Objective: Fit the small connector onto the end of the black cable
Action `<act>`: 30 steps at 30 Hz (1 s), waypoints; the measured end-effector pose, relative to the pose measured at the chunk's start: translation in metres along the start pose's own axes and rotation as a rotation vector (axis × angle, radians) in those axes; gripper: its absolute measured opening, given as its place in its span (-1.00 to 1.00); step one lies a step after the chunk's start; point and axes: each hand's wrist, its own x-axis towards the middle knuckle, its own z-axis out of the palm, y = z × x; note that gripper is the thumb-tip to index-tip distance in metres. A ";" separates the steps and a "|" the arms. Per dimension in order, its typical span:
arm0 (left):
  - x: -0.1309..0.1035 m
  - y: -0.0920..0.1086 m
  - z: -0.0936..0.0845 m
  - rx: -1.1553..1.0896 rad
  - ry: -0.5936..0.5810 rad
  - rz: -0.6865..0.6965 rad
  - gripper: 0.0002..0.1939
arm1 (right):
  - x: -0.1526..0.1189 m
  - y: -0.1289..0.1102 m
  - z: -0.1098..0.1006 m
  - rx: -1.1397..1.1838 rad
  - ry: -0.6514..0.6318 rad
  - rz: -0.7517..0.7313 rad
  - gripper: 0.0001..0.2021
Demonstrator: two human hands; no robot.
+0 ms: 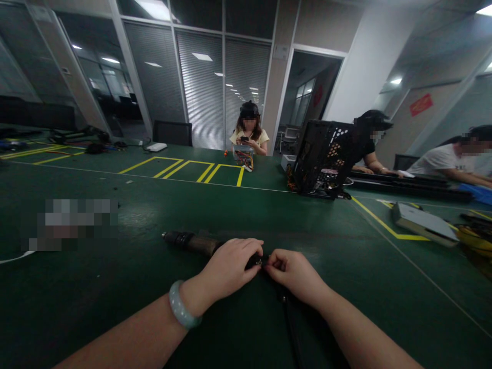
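A long black-and-brown cylindrical tool point(202, 245), which looks like an electric screwdriver, lies across the green table with its metal tip pointing left. My left hand point(230, 266) is wrapped around its rear end, with a pale green bangle on the wrist. Just beyond those fingers, my right hand point(294, 271) has its thumb and fingers pinched close to the tool's end. What sits between its fingertips is too small and dark to make out. Below the right hand, a black cable point(292, 328) with a small metal fitting runs toward the bottom edge.
Across the green table point(172, 205) stands a black computer case point(323, 159). A grey metal box point(425, 223) sits at right, near yellow tape lines. A power supply unit point(243, 155) with wires lies before a seated person point(249, 136). Two more people are at the right.
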 end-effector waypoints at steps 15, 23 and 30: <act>0.001 0.000 0.002 0.031 -0.028 0.027 -0.86 | -0.001 -0.001 -0.001 0.004 0.002 -0.005 -0.89; 0.001 0.000 0.000 0.036 -0.039 0.014 -0.88 | -0.001 0.002 0.000 0.001 -0.002 -0.002 -0.89; 0.001 -0.001 0.003 0.038 -0.033 0.023 -0.88 | 0.001 0.004 0.001 0.012 -0.007 -0.007 -0.90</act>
